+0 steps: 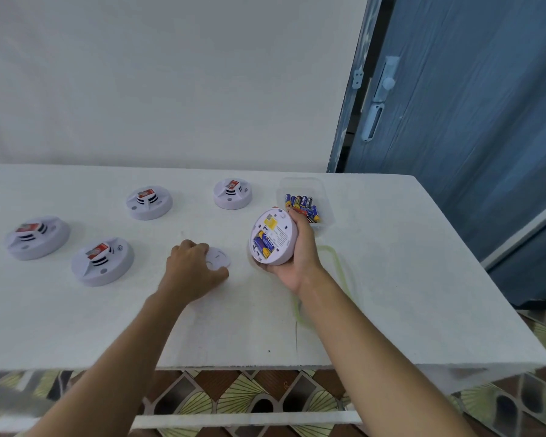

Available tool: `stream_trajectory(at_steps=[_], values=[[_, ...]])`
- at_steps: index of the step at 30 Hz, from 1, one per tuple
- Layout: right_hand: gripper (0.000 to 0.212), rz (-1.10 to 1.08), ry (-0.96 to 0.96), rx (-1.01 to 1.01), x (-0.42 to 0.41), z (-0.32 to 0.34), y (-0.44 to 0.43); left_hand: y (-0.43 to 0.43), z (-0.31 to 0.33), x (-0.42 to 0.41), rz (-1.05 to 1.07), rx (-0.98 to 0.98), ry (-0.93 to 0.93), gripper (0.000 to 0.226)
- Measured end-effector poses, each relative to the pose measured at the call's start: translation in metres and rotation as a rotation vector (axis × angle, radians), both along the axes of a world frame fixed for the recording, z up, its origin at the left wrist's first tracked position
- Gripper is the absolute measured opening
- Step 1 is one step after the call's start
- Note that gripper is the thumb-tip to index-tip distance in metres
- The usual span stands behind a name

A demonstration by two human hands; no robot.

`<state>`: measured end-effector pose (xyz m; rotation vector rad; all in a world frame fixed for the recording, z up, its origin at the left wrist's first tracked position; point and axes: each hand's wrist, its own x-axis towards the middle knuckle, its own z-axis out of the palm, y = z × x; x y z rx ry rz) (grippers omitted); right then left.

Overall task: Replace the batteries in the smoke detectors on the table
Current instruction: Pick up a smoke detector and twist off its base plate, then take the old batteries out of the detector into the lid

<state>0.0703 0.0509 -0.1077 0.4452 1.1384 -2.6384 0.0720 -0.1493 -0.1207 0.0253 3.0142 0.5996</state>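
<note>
Your arms show bare in the head view: the left forearm [117, 351] and the right forearm [369, 342] are uncovered from the lower edge of the picture up to the wrists. Your left grip [191, 272] and right grip [300, 247] are plain bare hands as well. The fingernails are too small and blurred to make out.

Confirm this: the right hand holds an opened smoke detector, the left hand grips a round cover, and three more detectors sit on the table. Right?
Not three: the head view shows four more detectors on the table. The rest stands: the right hand holds the opened smoke detector, the left hand grips the round cover.
</note>
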Motion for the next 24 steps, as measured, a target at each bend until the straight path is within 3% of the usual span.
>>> stream_trajectory(at_steps=[7,13,17,24], values=[[0.041,0.016,0.004,-0.036,0.002,-0.003,0.001,0.003,0.003,0.001,0.009,0.02,0.056,0.067],[0.041,-0.012,0.026,-0.033,0.006,0.0,-0.002,0.031,0.028,0.011,-0.132,0.327,0.349,0.033],[0.041,-0.005,0.024,-0.035,0.01,0.007,0.001,0.049,0.036,0.015,-0.236,0.387,0.376,0.028],[0.041,-0.022,0.034,0.019,0.01,0.012,0.004,0.059,0.033,0.015,-0.22,0.426,0.351,0.032]])
